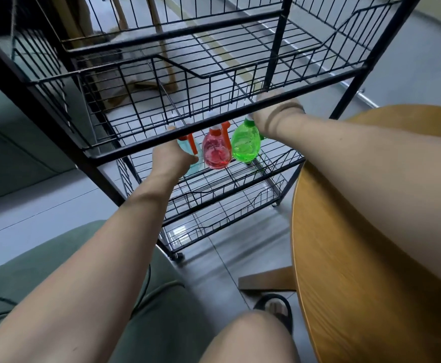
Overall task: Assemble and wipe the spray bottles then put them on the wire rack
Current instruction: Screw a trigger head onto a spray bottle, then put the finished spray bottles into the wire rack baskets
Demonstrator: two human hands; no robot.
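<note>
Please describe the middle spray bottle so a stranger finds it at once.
Find the black wire rack beside the round wooden table. Three spray bottles stand on one shelf. Yours is the pink-red bottle, between the blue bottle and the green bottle.
</note>
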